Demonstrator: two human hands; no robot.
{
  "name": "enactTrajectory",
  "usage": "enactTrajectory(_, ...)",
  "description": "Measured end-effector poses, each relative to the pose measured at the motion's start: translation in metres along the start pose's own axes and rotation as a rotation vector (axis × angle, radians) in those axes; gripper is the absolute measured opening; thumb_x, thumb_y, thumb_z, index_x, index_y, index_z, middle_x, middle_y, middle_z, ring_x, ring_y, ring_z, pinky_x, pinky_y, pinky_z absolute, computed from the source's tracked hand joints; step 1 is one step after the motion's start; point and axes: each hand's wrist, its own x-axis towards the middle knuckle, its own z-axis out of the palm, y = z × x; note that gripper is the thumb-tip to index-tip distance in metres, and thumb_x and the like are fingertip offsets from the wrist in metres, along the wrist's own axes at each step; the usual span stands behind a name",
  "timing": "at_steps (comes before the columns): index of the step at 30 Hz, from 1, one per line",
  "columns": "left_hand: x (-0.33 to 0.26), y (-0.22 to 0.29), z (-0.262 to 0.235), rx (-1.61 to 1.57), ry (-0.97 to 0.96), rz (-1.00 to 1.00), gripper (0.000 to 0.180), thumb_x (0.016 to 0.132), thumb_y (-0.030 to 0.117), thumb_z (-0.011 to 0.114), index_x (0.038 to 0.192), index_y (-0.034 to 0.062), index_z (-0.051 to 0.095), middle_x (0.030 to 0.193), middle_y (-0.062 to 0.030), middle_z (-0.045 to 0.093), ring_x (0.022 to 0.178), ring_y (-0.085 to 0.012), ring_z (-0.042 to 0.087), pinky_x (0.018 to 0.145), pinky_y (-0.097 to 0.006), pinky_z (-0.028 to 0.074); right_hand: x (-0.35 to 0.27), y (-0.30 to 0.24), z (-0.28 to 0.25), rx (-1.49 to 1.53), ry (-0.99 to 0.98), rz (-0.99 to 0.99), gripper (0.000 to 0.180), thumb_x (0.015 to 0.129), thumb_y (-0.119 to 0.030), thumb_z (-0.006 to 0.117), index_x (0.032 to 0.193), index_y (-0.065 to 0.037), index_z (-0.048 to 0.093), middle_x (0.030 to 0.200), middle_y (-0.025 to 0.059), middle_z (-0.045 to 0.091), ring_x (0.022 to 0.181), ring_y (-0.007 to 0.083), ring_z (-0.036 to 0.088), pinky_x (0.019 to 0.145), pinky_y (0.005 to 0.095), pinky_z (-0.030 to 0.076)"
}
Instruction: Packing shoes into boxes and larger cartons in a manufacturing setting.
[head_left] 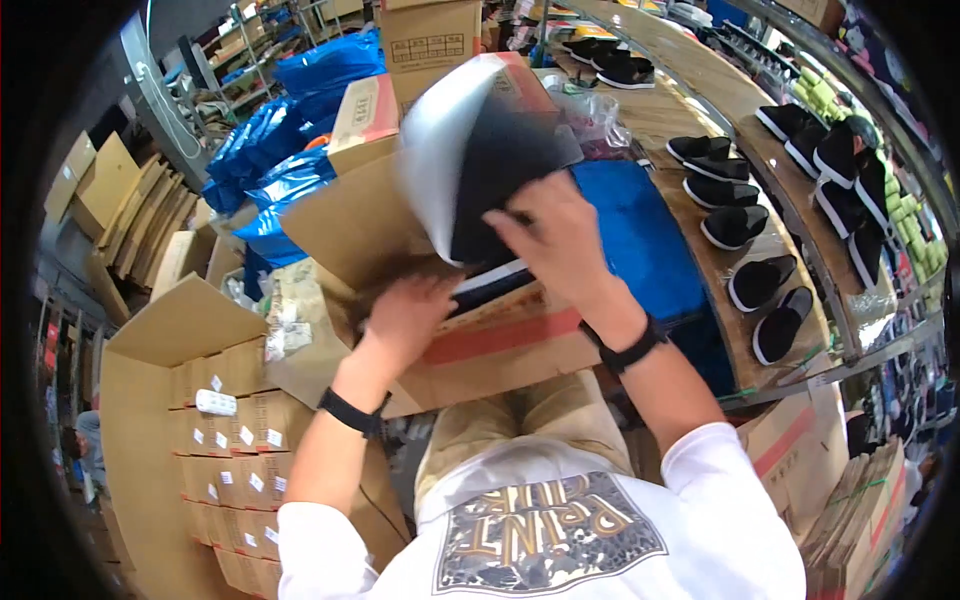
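Observation:
My right hand [553,232] grips a black shoe with a white sole [490,165], raised over an open cardboard box [500,350] in front of me. Motion smears the shoe, so its details do not show. My left hand [408,315] is at the left side of the same box, fingers stretched out over its contents and holding nothing that I can see. Between my hands, inside the box, lies another dark item with a white edge [490,275], which looks like a shoe. The rest of the box's inside is hidden.
Black slip-on shoes [735,227] stand along the wooden shelf at right, beside a blue sheet [625,235]. At lower left, a large carton [140,430] holds several small labelled boxes [250,430]. Blue plastic bags [300,175] and stacked cartons [432,45] are behind.

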Motion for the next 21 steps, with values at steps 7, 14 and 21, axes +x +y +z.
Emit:
enactTrajectory(7, -0.062, 0.0, -0.056, -0.341, 0.245, -0.196, 0.048, 0.086, 0.002, 0.058, 0.135, 0.0056, 0.054, 0.139, -0.0161, 0.053, 0.126, -0.0363, 0.05, 0.107, -0.045, 0.039, -0.024, 0.044, 0.008, 0.349, -0.537, 0.062, 0.019, 0.079, -0.019, 0.07, 0.093, -0.006, 0.067, 0.11, 0.0131, 0.063, 0.101, 0.0363, 0.06, 0.087, 0.0437, 0.049)
enactTrajectory(14, -0.056, -0.036, -0.017, -0.667, 0.388, -0.511, 0.047, 0.09, 0.009, 0.059, 0.135, -0.0003, 0.05, 0.139, -0.0165, 0.052, 0.135, -0.0299, 0.042, 0.116, -0.043, 0.026, -0.049, 0.079, 0.039, 0.186, -0.325, 0.304, 0.047, 0.087, -0.008, 0.065, 0.13, 0.003, 0.053, 0.127, 0.019, 0.059, 0.125, 0.0285, 0.051, 0.106, 0.0394, 0.04)
enactTrajectory(21, -0.041, -0.068, 0.019, -0.601, 0.609, -0.417, 0.022, 0.093, 0.015, 0.058, 0.112, 0.004, 0.061, 0.124, -0.0155, 0.061, 0.126, -0.0309, 0.052, 0.114, -0.048, 0.03, -0.052, 0.151, 0.053, 0.785, -0.189, 0.539, 0.049, 0.08, 0.015, 0.054, 0.125, -0.006, 0.057, 0.126, 0.0103, 0.06, 0.118, 0.0236, 0.057, 0.099, 0.0336, 0.045)
